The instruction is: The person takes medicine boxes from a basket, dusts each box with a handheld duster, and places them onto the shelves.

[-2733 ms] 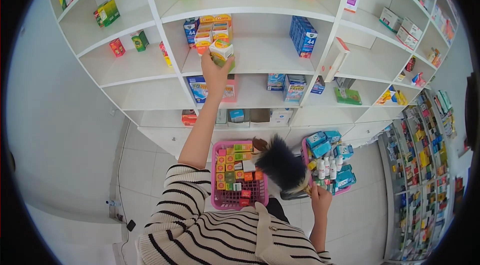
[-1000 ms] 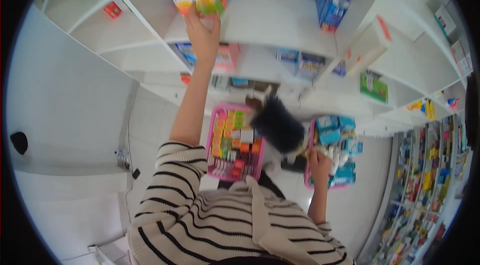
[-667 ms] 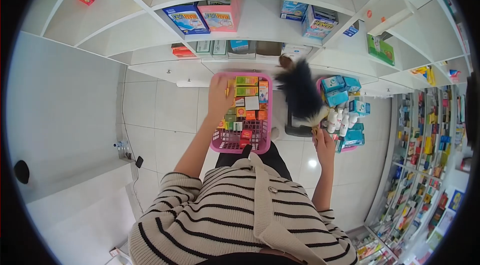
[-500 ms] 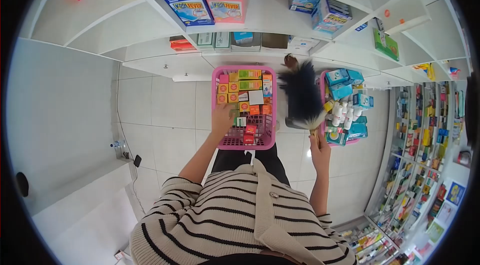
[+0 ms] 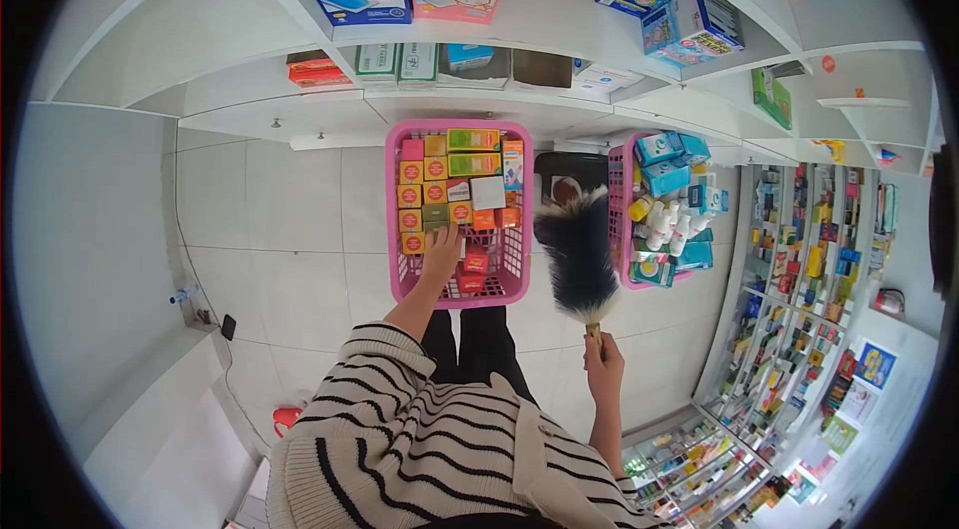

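Observation:
My left hand (image 5: 441, 254) reaches over a pink plastic basket (image 5: 396, 274), fingers stretched out onto the small boxes inside. Just beyond its fingertips lies an olive-green box (image 5: 436, 215), among rows of yellow-orange boxes (image 5: 410, 196). Partly covered by the fingers is a whitish box, and beside it are red boxes (image 5: 476, 259) on the basket floor. A plain white box (image 5: 487, 192) lies on top toward the right. My right hand (image 5: 603, 366) is closed around the handle of a dark feather duster (image 5: 577, 254), whose head points away from me.
A second pink basket (image 5: 618, 191) with blue boxes and white bottles (image 5: 674, 229) stands on the right. Between the baskets is a black container (image 5: 571, 166). White shelves (image 5: 559, 14) with boxes run across the front; stocked shelving (image 5: 799, 299) lines the right.
My left hand has shifted slightly, uncovering the olive-green box and a yellow-orange one. My right hand has drawn the duster back toward me, exposing the black container. The view has moved closer to the shelves.

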The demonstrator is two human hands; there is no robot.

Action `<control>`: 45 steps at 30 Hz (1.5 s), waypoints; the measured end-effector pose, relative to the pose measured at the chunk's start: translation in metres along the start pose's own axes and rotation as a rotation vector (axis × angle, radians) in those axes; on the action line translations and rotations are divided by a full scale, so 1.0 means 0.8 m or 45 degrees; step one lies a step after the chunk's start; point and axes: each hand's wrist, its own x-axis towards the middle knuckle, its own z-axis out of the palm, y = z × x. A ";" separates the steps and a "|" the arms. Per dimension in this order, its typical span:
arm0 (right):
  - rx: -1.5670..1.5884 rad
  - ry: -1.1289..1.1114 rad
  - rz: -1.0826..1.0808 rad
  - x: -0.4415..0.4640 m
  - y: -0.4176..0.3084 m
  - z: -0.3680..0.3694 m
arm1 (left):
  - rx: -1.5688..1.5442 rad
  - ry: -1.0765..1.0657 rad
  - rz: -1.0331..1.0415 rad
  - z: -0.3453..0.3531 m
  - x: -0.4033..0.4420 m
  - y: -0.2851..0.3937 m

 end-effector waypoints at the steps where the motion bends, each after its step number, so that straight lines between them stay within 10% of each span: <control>1: 0.005 -0.007 0.009 0.002 0.001 -0.001 | -0.023 0.022 0.018 -0.003 0.002 0.000; 10: 0.446 -0.225 -0.160 0.010 -0.052 -0.032 | -1.064 0.101 -0.013 -0.222 0.003 -0.029; 12: 0.371 -0.287 -0.248 0.019 -0.071 -0.052 | -2.214 -0.078 -0.402 -0.276 0.003 -0.032; 16: 0.256 -0.173 -0.688 0.049 -0.088 -0.074 | -2.979 0.224 -0.514 -0.408 0.031 -0.005; 26: -0.212 0.226 -1.256 0.009 -0.209 -0.093 | -3.253 0.112 -0.531 -0.465 0.029 0.004; 27: -0.217 0.090 -1.304 0.019 -0.205 -0.097 | -2.559 0.357 -0.289 -0.457 0.023 0.006; 29: -0.252 0.128 -1.335 0.019 -0.218 -0.098 | -3.625 -0.051 -0.407 -0.438 0.043 -0.013; 32: -0.259 0.192 -1.316 0.012 -0.226 -0.093 | -3.580 -0.104 0.006 -0.490 0.009 0.005; 34: -0.385 0.045 -1.597 0.010 -0.237 -0.094 | -2.247 0.657 0.227 -0.524 -0.004 0.032; 36: -0.357 0.129 -1.594 -0.004 -0.253 -0.083 | -3.510 -0.222 -0.233 -0.521 0.002 0.023; 45: -0.474 0.142 -1.721 -0.021 -0.280 -0.113 | -3.562 -0.447 -0.008 -0.452 0.012 -0.015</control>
